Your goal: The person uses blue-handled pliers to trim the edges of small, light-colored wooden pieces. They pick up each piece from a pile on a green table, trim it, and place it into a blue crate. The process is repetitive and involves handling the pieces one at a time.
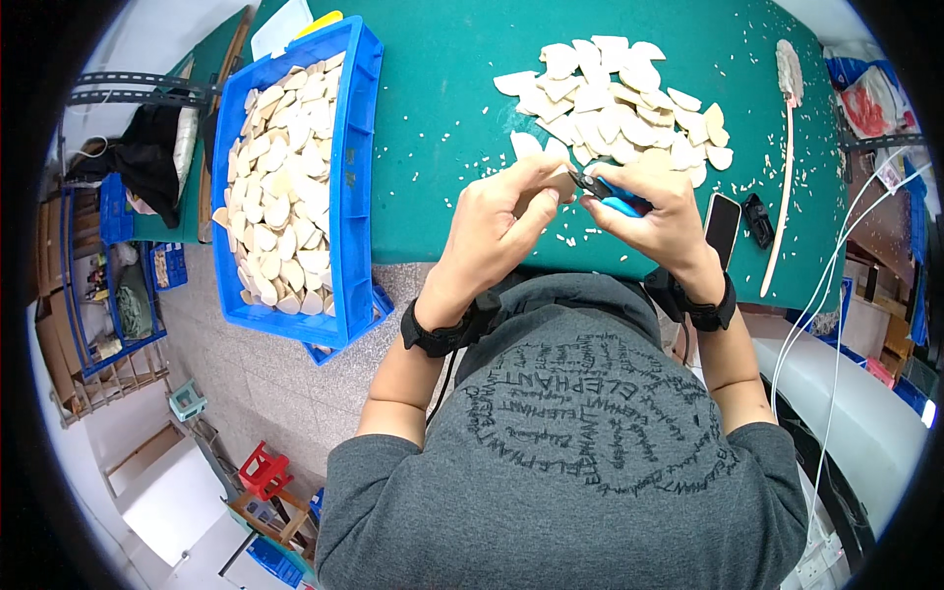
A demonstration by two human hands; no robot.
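My left hand [499, 218] pinches a flat cream-coloured piece [560, 184] with a rounded edge, over the front part of the green table. In my right hand [657, 208] is a pair of cutting nippers [623, 206] with blue handles and dark jaws. Their jaws point left and meet the piece at its edge; whether they bite into it is too small to tell. Just beyond both hands lies a loose pile of similar cream pieces [600, 103], partly covered by my fingers.
A long blue crate [356, 177], full of cream pieces, stands at the left. On the green tabletop [442, 59] small pale scraps lie scattered. To the right are a phone [723, 228], a small black object [757, 220] and a long-handled brush [784, 167]. White cables [836, 246] hang at the far right.
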